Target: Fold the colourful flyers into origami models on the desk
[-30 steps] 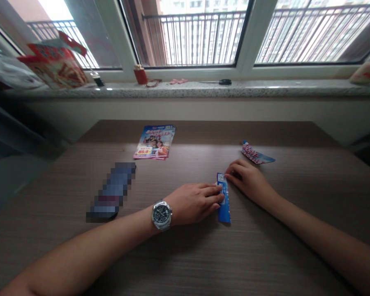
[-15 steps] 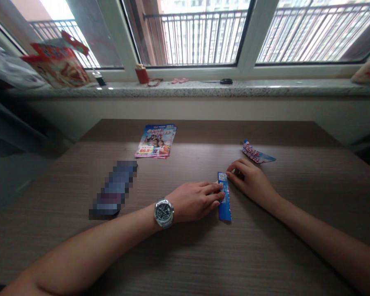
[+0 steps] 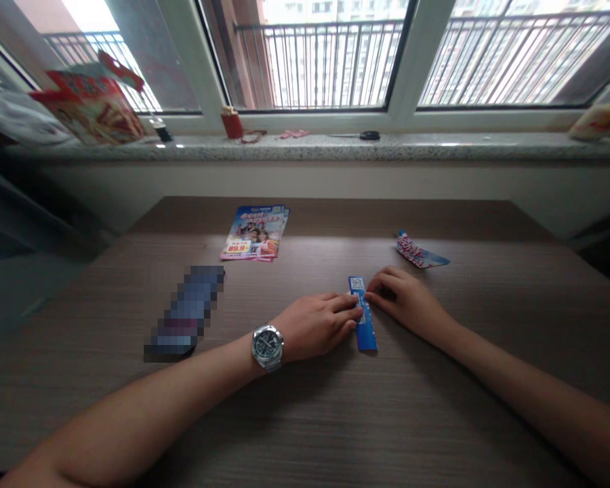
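A blue flyer [image 3: 367, 337], folded into a narrow strip with a QR code near its far end, lies on the table. My left hand [image 3: 328, 322] comes from its left side, wearing a metal watch [image 3: 267, 347]. Its fingers are stretched out and rest flat on the strip, covering part of the middle. On the other side is my right hand [image 3: 404, 296], thumb and fingertips pinched together at the strip's right edge. Beyond the right hand lies a folded piece of printed paper [image 3: 419, 253], one part of it standing up off the table.
A small stack of flyers [image 3: 254, 234] lies at the back left of the wooden table [image 3: 305, 420]. A blurred-out flat dark object [image 3: 186, 312] is left of my left hand. Scissors [image 3: 369, 135], a red container [image 3: 231, 123] and a red food bag [image 3: 99, 105] are on the windowsill.
The folded strip has shifted slightly left and away from me, tilting a little. My right hand has moved left with its edge, while the left fingers stay on top.
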`<state>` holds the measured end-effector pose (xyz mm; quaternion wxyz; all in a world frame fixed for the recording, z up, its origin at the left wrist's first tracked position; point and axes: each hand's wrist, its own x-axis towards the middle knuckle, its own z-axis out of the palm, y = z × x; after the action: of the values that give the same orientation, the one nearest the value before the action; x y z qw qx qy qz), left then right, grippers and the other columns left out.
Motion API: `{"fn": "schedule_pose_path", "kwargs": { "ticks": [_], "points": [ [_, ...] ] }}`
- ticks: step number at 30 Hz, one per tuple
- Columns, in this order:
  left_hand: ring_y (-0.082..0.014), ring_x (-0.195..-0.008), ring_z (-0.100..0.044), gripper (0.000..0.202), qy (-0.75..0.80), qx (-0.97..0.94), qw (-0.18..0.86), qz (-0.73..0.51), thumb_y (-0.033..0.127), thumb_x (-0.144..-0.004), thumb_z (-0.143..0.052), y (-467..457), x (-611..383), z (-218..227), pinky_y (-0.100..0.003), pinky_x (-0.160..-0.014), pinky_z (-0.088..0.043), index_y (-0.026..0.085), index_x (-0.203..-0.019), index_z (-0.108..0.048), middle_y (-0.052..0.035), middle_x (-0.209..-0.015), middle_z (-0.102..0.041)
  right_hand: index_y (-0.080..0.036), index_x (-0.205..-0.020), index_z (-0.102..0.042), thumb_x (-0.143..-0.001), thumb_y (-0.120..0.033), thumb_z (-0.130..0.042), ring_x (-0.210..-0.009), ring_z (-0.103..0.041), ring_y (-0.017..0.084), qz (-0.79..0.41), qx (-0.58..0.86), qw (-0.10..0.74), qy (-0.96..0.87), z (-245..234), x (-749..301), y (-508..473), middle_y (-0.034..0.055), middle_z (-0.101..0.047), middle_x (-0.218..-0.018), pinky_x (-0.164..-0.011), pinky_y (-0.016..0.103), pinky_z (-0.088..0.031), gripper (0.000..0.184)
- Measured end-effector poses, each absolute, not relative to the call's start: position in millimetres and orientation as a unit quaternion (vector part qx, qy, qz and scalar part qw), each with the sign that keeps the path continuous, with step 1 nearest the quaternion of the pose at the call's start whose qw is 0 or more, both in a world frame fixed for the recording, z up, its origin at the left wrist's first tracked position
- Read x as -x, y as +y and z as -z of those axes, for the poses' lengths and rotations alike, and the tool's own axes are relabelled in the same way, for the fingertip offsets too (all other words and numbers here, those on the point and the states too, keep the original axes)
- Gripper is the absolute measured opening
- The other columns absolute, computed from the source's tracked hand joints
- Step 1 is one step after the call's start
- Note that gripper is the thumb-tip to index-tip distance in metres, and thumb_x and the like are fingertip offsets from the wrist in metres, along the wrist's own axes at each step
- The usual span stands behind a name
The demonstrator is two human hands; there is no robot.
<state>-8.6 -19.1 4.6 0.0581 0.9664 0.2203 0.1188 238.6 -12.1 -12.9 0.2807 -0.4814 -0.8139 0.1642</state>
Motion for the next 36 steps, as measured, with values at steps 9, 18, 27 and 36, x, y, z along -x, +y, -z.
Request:
{"fn": "schedule_pose_path", "kwargs": {
  "ticks": [9,18,27,36],
  "points": [
    [-0.0219,-0.124,-0.058,0.04,0.224,-0.966,0.054,-0.116,0.03,-0.106,-0.034,-18.8,8.1,-2.9,-0.037,-0.108,-0.048,0.016,-0.134,-0.058,-0.0102,-0.141,-0.057,-0.02,-0.081,-0.064,-0.089,-0.021,-0.068,-0.081,-0.058,0.02,-0.176,0.477,0.273,-0.817,12.6,-238.3,-16.6,0.0045,-0.061,-0.086,-0.074,0.033,-0.047,0.008],
    [-0.0219,-0.125,-0.058,0.041,0.215,-0.97,0.031,-0.106,0.028,-0.106,-0.033,-19.3,6.9,-4.5,-0.035,-0.109,-0.046,0.012,-0.133,-0.059,-0.0124,-0.141,-0.057,-0.02,-0.082,-0.062,-0.089,-0.021,-0.068,-0.081,-0.057,0.021,-0.184,0.467,0.25,-0.828,12.9,-239.7,-36.6,0.0038,-0.061,-0.085,-0.071,0.032,-0.045,0.009],
    [-0.0223,-0.128,-0.056,0.041,0.215,-0.97,0.037,-0.107,0.028,-0.105,-0.036,-18.7,7.9,-0.2,-0.036,-0.11,-0.046,0.012,-0.135,-0.058,-0.0134,-0.142,-0.056,-0.02,-0.08,-0.058,-0.088,-0.018,-0.069,-0.082,-0.055,0.022,-0.186,0.449,0.239,-0.841,9.3,-237.5,-57.1,0.0037,-0.062,-0.083,-0.072,0.034,-0.044,0.014],
    [-0.0225,-0.125,-0.058,0.041,0.21,-0.971,0.02,-0.113,0.028,-0.105,-0.035,-19.2,6.7,-1.0,-0.035,-0.109,-0.047,0.011,-0.133,-0.059,-0.0133,-0.14,-0.058,-0.021,-0.081,-0.054,-0.09,-0.022,-0.067,-0.086,-0.056,0.022,-0.186,0.421,0.224,-0.859,10.0,-239.8,-81.7,0.0041,-0.064,-0.086,-0.076,0.037,-0.044,0.016]
  ]
}}
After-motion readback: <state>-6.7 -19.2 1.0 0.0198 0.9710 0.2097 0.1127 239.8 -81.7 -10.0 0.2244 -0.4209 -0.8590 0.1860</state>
